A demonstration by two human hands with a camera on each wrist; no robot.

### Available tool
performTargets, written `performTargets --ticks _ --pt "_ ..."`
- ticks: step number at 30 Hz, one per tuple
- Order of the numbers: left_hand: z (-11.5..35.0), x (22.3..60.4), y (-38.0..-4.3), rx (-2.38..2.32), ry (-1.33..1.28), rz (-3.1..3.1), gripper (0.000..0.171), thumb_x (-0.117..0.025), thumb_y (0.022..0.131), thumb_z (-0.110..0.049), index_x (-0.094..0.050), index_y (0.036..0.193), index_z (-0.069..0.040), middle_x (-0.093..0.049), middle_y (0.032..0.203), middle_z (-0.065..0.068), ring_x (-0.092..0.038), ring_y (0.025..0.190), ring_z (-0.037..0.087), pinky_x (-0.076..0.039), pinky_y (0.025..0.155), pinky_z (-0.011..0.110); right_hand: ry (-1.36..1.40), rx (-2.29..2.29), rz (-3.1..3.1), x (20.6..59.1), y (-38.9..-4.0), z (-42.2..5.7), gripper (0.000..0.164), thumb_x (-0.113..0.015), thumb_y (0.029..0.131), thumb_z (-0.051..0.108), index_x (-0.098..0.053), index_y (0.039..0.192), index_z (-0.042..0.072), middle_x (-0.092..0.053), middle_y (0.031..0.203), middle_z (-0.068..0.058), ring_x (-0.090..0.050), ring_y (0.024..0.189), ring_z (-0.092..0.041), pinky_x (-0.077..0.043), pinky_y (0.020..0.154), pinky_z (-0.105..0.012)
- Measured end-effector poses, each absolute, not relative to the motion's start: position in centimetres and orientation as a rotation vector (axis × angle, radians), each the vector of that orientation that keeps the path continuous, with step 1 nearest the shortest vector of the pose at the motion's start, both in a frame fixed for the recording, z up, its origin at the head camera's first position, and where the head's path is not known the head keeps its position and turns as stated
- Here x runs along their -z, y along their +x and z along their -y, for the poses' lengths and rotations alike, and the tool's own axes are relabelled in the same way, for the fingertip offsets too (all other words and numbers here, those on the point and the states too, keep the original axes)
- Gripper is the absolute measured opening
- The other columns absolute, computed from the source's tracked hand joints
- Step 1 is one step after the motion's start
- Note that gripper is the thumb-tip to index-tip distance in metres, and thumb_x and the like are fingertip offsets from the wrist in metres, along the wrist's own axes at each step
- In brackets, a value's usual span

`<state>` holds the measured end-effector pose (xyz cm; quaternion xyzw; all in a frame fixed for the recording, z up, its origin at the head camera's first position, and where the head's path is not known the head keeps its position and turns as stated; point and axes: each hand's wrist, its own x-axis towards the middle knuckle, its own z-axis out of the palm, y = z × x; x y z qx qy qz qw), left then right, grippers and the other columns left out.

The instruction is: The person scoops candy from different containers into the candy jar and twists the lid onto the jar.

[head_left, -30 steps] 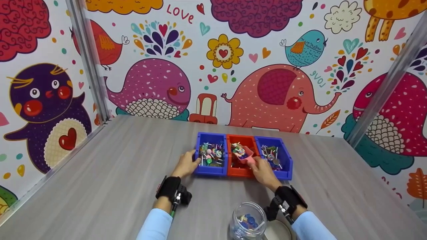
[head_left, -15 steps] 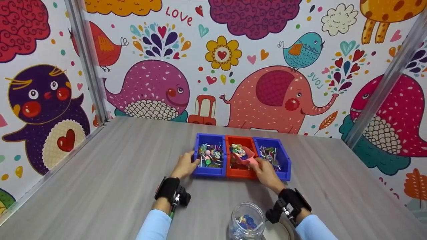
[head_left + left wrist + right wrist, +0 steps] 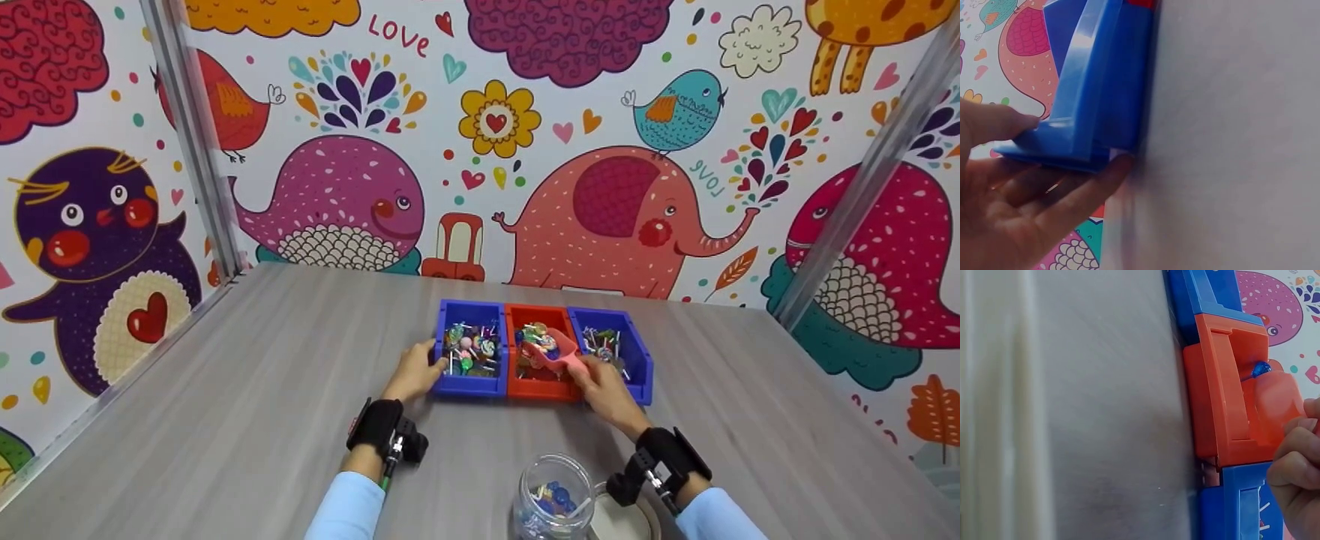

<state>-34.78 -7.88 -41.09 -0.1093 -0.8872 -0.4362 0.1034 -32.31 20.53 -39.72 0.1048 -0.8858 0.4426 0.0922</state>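
My right hand [image 3: 609, 390] grips the handle of a pink scoop [image 3: 564, 358] over the red bin [image 3: 541, 393]. Wrapped candies and lollipops lie in the scoop's bowl. In the right wrist view the pink scoop [image 3: 1278, 402] dips inside the red bin, and a blue-wrapped lollipop [image 3: 1261, 369] shows beside it. My left hand [image 3: 412, 373] holds the outer side of the left blue bin [image 3: 471, 385]. In the left wrist view the thumb lies on the wall of the blue bin [image 3: 1114, 73], with the fingers curled on its other side.
Right of the red bin stands another blue bin [image 3: 639, 393] with lollipops. A clear jar [image 3: 555, 480] partly filled with candies stands at the near edge, beside a round pale lid [image 3: 626, 521]. Printed wall panels [image 3: 450, 172] enclose the grey table [image 3: 315, 360].
My right hand has drawn the scoop slightly to the right over the red bin, with its wrist lower and further right. My left hand keeps its hold on the blue bin.
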Motion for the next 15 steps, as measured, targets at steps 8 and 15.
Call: performTargets --ticks 8,15 --pt "7.9 41.2 -34.8 1.293 -0.328 2.606 0.034 -0.057 0.086 -0.001 -0.056 0.117 0.012 -0.062 0.108 0.028 -0.057 0.106 0.04 -0.042 0.096 0.051 0.362 -1.376 2.597 39.7 -32.0 -21.2 0.024 -0.051 0.095 0.011 -0.06 0.105 -0.009 -0.048 0.072 -0.003 -0.046 0.063 -0.013 -0.036 0.055 -0.021" --pt "7.8 41.0 -34.8 1.298 -0.307 2.626 0.034 -0.056 0.087 -0.002 -0.056 0.118 0.012 -0.062 0.11 0.028 -0.057 0.107 0.039 -0.042 0.098 0.05 0.405 -1.438 2.553 39.3 -31.6 -21.7 0.025 -0.052 0.095 0.011 -0.06 0.105 -0.01 -0.044 0.068 0.0 -0.041 0.055 -0.006 -0.033 0.052 -0.019"
